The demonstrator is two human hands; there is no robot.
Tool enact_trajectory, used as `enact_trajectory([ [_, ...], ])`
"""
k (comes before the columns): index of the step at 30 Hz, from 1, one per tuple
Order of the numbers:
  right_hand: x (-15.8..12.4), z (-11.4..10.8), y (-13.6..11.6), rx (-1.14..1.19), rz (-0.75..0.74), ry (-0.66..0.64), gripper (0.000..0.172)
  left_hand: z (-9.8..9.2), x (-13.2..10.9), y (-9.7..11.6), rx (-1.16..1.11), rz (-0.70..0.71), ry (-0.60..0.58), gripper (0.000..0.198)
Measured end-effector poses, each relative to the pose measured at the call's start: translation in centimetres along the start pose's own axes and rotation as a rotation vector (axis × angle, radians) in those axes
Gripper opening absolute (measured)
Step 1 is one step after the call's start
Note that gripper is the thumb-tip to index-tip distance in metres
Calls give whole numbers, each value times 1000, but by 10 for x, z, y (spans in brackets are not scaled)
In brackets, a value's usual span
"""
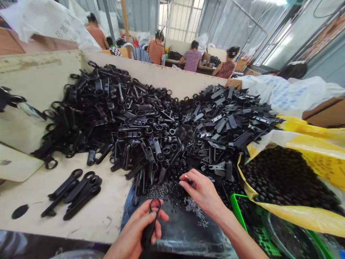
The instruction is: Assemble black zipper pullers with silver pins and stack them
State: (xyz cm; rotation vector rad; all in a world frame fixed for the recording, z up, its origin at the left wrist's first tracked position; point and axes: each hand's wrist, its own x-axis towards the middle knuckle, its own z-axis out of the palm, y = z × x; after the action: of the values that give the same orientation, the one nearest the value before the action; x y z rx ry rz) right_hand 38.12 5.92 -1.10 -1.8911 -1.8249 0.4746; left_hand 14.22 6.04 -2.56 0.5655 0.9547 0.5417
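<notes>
Nearest the lens, at front edge of table: L hand, fingers wrapped round a black handle. Long axis pointing roughly away from front edge, ring end farthest, tipped slightly to R. From R hand: down & to the L, w/ a gap btwn, not touching. Thumb & fingertips of R drawn close together; can't tell if gripping anything.

By size, then: heap of black ring-ended pieces, from L edge to mid-table, banked toward far edge. Heap of dark flat pieces, toward far R corner. Yellow sack at R edge, full of small dark lumps. Green crate nr front R corner. Dark mat at front edge, below both hands. A few loose handles nr front L corner. Grey screws, strewn on mat, closer to R hand than L.

Writing: dark characters on white bag past far L corner, too blurred. Blue print on white sack past far R corner, illegible. Print on yellow sack, ditto. Small grey mark on pale panel at L edge, poss. a logo; can't tell brand.
</notes>
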Motion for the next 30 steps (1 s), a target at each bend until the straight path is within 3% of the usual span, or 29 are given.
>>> enact_trajectory([
  [2,11,5,-2,29,-13,65,12,0,3,2,-10,1,-4,50],
  [7,34,27,-15,16,-9,58,8,2,3,7,-61,-28,-19,48],
  [12,15,19,-16,110,6,54,12,3,-3,7,-133,-61,-9,52],
  [14,-3,7,-16,282,63,15,16,8,-5,6,-131,-60,-14,52],
  [16,-24,0,-20,640,188,-110,27,15,-6,3,-87,-52,-37,49],
  [18,-44,1,-27,936,293,-218,37,24,-7,-2,-13,-26,-77,47],
  [20,-60,9,-33,1036,367,-206,42,31,-8,-11,50,28,-89,50],
  [23,-80,25,-34,970,461,-3,42,36,-7,-26,131,95,-48,53],
  [25,-91,32,-33,864,434,90,37,37,-5,-35,194,117,-28,50],
  [28,-102,34,-32,655,212,118,20,37,-4,-43,271,172,-16,43],
  [30,-105,31,-31,527,55,156,21,38,-6,-41,310,187,-29,43],
])
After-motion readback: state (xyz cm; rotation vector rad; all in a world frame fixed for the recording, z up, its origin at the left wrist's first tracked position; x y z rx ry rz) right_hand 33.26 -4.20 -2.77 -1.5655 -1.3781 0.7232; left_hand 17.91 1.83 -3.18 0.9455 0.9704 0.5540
